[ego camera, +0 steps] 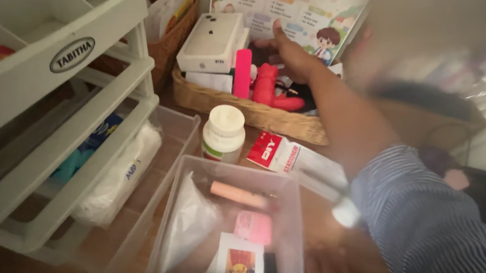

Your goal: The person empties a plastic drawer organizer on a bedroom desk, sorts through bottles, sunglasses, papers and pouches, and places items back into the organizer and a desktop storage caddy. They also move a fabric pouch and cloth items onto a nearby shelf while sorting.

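R hand [292,56] reaching into wicker basket [265,115] at far edge, by red items [267,84]; grip unclear. L hand [327,271] blurred. Clear tray [286,187] part-filled, basket full.

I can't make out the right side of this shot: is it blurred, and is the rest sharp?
Head view: the upper right is smeared by blur, and the striped sleeve is soft too; the white bottle and wicker basket read fairly clearly; lighting is dim and warm.

Home storage corner: plastic drawer unit [47,105], wicker basket [265,115], child's poster [294,0].
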Demonstrator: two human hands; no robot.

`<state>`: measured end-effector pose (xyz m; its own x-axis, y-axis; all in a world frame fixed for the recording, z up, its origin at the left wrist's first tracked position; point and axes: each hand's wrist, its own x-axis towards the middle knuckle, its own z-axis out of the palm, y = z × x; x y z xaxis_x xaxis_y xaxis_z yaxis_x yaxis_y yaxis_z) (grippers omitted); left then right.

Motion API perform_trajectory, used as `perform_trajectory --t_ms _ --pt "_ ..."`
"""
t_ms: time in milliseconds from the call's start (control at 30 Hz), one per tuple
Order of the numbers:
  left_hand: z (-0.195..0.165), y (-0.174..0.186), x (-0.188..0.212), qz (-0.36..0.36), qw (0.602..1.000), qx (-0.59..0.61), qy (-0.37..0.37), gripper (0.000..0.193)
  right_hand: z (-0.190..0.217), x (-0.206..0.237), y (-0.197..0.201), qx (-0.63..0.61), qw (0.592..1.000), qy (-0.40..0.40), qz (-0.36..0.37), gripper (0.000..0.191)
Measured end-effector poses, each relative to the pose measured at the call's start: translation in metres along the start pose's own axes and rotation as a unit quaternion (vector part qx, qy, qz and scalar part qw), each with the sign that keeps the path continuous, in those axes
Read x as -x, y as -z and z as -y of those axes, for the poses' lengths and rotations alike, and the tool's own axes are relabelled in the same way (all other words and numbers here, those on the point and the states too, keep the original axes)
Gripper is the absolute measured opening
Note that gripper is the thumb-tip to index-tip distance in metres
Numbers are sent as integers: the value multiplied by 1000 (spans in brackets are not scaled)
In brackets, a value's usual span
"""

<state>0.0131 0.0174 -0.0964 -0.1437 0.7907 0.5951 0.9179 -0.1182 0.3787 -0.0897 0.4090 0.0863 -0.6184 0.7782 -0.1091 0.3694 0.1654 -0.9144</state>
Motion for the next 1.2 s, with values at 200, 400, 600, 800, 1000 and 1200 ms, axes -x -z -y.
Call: perform_trajectory --t_ms 200,400,600,800,1000,1200 --pt "-19 2 13 -3 1000 -2 5 63 -21 -11 21 45 996 47 -58 86" --pt "-26 2 18 1 1000 -1 2 62 -10 19 61 354 862 280 -230 23" --pt "-28 9 21 3 1000 10 -11 60 7 171 121 162 901 378 -138 19" --pt "-14 30 16 14 999 33 -32 59 -8 424 160 322 876 278 -225 19" --pt "-10 58 0 48 998 -8 -41 53 -59 529 138 31 981 63 -180 20" --pt "-14 72 -5 30 999 -10 -30 52 -94 508 122 258 946 23 -194 19"
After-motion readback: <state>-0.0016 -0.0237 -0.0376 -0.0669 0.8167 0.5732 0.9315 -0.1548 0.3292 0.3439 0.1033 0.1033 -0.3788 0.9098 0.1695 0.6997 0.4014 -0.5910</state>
